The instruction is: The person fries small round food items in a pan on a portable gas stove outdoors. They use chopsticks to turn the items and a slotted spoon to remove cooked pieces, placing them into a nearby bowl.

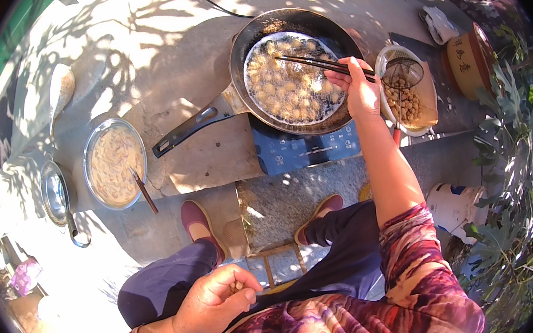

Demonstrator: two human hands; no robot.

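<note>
My right hand grips a pair of dark chopsticks whose tips reach over the frying pan. Many small battered pieces bubble in oil inside it. The pan rests on a black induction cooker, its long handle pointing left. Low over my lap, my left hand is curled around some small light-brown pieces, mostly hidden by the fingers. On the left stands a clear bowl of battered strips, with another pair of chopsticks leaning out of it.
At the right, a lined basket holds browned pieces, and a wire skimmer lies across it. Beyond are a lettered brown pot and a white cloth. A metal strainer sits far left. Leafy branches crowd the right side.
</note>
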